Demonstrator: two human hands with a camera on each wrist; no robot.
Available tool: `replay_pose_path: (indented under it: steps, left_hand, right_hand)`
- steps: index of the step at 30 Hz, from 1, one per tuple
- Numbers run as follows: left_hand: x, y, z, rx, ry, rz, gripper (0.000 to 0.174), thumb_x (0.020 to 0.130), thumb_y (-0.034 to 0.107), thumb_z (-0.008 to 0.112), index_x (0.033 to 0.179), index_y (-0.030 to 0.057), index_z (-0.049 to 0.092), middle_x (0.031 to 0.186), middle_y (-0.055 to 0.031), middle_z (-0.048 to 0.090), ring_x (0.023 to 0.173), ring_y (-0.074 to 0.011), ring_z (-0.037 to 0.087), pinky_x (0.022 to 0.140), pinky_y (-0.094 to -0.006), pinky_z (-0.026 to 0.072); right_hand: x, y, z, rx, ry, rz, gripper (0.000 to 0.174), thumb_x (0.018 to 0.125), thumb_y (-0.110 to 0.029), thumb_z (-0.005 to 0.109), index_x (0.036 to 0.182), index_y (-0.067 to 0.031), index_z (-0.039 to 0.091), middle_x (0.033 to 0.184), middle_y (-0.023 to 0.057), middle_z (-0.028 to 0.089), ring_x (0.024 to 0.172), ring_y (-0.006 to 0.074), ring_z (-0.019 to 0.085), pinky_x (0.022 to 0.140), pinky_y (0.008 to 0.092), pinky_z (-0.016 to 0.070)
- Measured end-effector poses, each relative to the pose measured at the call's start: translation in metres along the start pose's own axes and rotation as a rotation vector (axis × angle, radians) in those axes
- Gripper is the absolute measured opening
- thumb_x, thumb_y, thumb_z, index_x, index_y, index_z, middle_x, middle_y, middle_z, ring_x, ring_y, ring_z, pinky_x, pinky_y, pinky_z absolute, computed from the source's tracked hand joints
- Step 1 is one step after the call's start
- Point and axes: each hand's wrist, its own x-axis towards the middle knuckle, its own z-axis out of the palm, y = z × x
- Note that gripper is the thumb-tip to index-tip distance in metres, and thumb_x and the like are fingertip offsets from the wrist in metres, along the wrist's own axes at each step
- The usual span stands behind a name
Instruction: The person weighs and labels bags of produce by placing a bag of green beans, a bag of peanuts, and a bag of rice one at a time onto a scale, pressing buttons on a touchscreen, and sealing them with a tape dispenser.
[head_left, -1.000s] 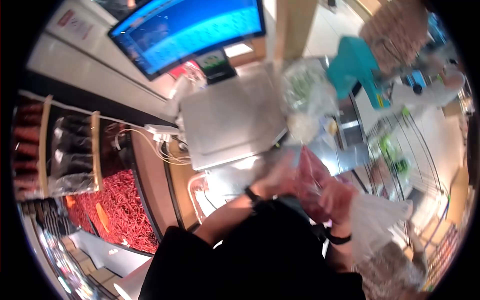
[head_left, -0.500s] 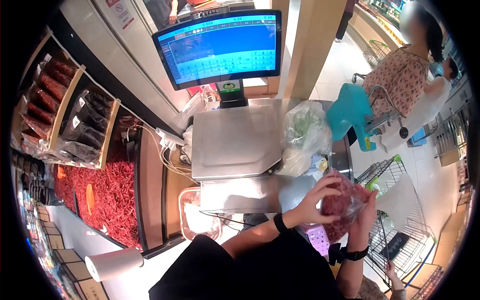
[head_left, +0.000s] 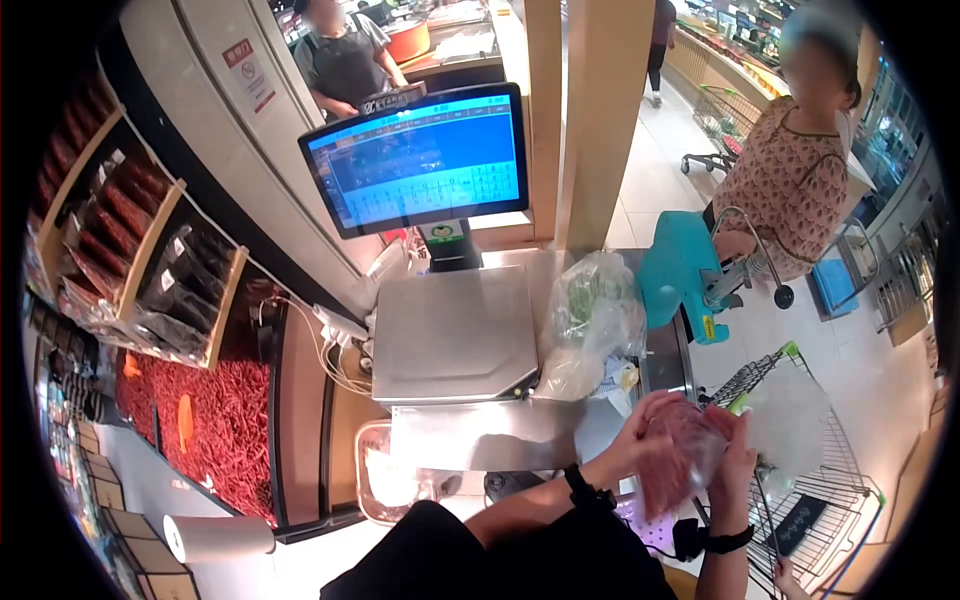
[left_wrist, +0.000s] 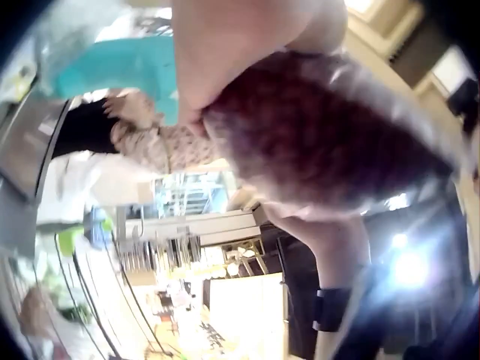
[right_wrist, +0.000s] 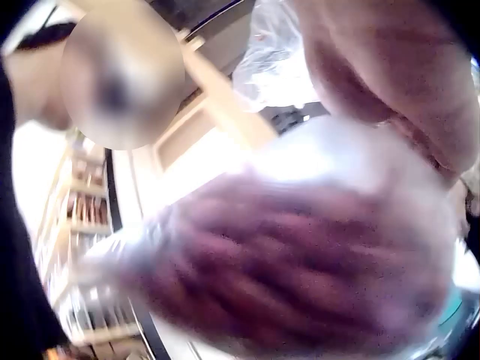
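Both hands hold a clear plastic bag [head_left: 682, 465] filled with small dark red pieces, in front of the body. My left hand [head_left: 638, 440] grips its left side with curled fingers. On the other side, my right hand [head_left: 737, 462] grips the bag near its upper edge. Dark red contents fill much of the bag [left_wrist: 315, 135] in the left wrist view. The right wrist view shows the full bag [right_wrist: 300, 262] below my right hand [right_wrist: 397, 67]. A whitish translucent plastic bag [head_left: 792, 420] spreads out beside the right hand, over the cart.
A flat metal scale [head_left: 455, 335] with a lit screen [head_left: 420, 160] stands ahead. Right of it lie a bag of greens [head_left: 600, 300] and a teal device [head_left: 680, 275]. A wire shopping cart [head_left: 830, 500] is at right, a dried chili bin [head_left: 220, 430] at left. A person [head_left: 785, 180] stands beyond.
The hands came together around the red-filled bag, lifted it rightward from near the scale, and now turn it in front of the body. The head view has tilted up slightly.
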Motion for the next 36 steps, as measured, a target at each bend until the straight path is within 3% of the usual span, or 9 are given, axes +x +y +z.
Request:
replay_pose_path:
  steps: [3,6,11,17,20,22,28,33,36]
  left_hand:
    - [0.006,0.011,0.011,0.596,-0.06,0.447,0.055,0.088,0.021,0.059,0.135,0.0117,0.033,0.14,-0.0129,0.036,0.13,-0.0274,0.035,0.105,-0.0407,0.0342]
    - [0.016,0.005,-0.006,-0.589,0.215,-0.187,0.063,0.088,0.042,0.056,0.138,0.0115,0.031,0.135,-0.0111,0.04,0.126,-0.0262,0.038,0.099,-0.0467,0.0393]
    - [0.025,-0.046,-0.013,-0.439,-0.461,-0.737,0.052,0.092,0.036,0.05,0.133,0.008,0.035,0.13,-0.0117,0.044,0.116,-0.0238,0.047,0.097,-0.0384,0.0418]
    - [0.011,-0.03,0.023,0.738,0.028,0.283,0.059,0.09,0.043,0.047,0.133,0.0045,0.032,0.131,-0.0156,0.042,0.108,-0.0283,0.055,0.096,-0.0409,0.043]
    - [0.003,-0.014,-0.015,-0.444,0.081,0.026,0.05,0.088,0.034,0.056,0.126,0.0081,0.037,0.129,-0.0149,0.044,0.114,-0.0342,0.048,0.097,-0.045,0.0429]
    - [0.024,-0.042,-0.079,-0.417,0.192,-0.469,0.05,0.088,0.03,0.057,0.129,0.0094,0.037,0.127,-0.0124,0.046,0.118,-0.0297,0.046,0.102,-0.0413,0.038]
    - [0.023,-0.074,-0.052,-0.055,-0.078,-0.645,0.055,0.084,0.022,0.063,0.13,0.0092,0.036,0.128,-0.0096,0.046,0.119,-0.0245,0.044,0.104,-0.038,0.0349]
    - [0.019,-0.037,-0.012,0.123,0.044,0.092,0.061,0.074,0.014,0.072,0.126,0.0114,0.04,0.108,-0.006,0.055,0.098,-0.0187,0.057,0.083,-0.0366,0.0501]
    - [0.018,-0.033,-0.067,-0.398,0.027,-0.247,0.046,0.084,0.038,0.061,0.119,0.0118,0.045,0.084,-0.0027,0.056,0.073,-0.0169,0.059,0.063,-0.0354,0.0517]
  right_hand:
    - [-0.005,0.01,-0.02,-0.053,-0.082,-0.094,0.056,0.099,-0.042,0.028,0.102,0.005,0.059,0.1,0.0159,0.064,0.099,0.0236,0.059,0.094,0.0335,0.0424]
    - [-0.014,-0.008,-0.013,-0.18,-0.559,-0.498,0.061,0.098,-0.045,0.029,0.081,0.0014,0.065,0.094,0.0165,0.066,0.091,0.0278,0.063,0.098,0.0448,0.0381]
    - [0.032,0.006,-0.034,-1.039,-0.496,-1.146,0.038,0.093,-0.033,0.047,0.098,-0.0008,0.066,0.113,0.017,0.061,0.103,0.0302,0.059,0.095,0.042,0.0411]
    - [0.009,0.033,-0.068,-0.485,-0.079,-0.226,0.035,0.095,-0.022,0.042,0.121,-0.0014,0.054,0.12,0.0189,0.055,0.114,0.0258,0.052,0.094,0.0325,0.0411]
    - [-0.006,0.006,-0.054,-0.465,-0.35,-0.401,0.036,0.09,-0.023,0.046,0.12,-0.0042,0.054,0.12,0.0161,0.054,0.109,0.0259,0.052,0.091,0.0345,0.0421]
    - [-0.01,0.006,-0.048,-0.325,-0.668,-0.515,0.038,0.085,-0.025,0.052,0.119,-0.0076,0.056,0.122,0.0134,0.052,0.104,0.0268,0.053,0.089,0.0363,0.0424]
    - [-0.019,-0.007,-0.036,-1.113,-0.345,-0.423,0.042,0.079,-0.026,0.057,0.117,-0.0077,0.056,0.118,0.0131,0.051,0.103,0.0308,0.051,0.089,0.0384,0.0417]
    - [-0.001,0.073,-0.073,-1.368,0.168,-0.709,0.036,0.076,-0.017,0.061,0.109,-0.004,0.059,0.103,0.0137,0.053,0.095,0.0316,0.053,0.079,0.0387,0.0439]
    - [-0.001,0.054,-0.069,-1.299,0.093,-0.508,0.032,0.08,-0.015,0.06,0.11,-0.0033,0.059,0.107,0.0147,0.056,0.09,0.0309,0.057,0.079,0.0379,0.0467]
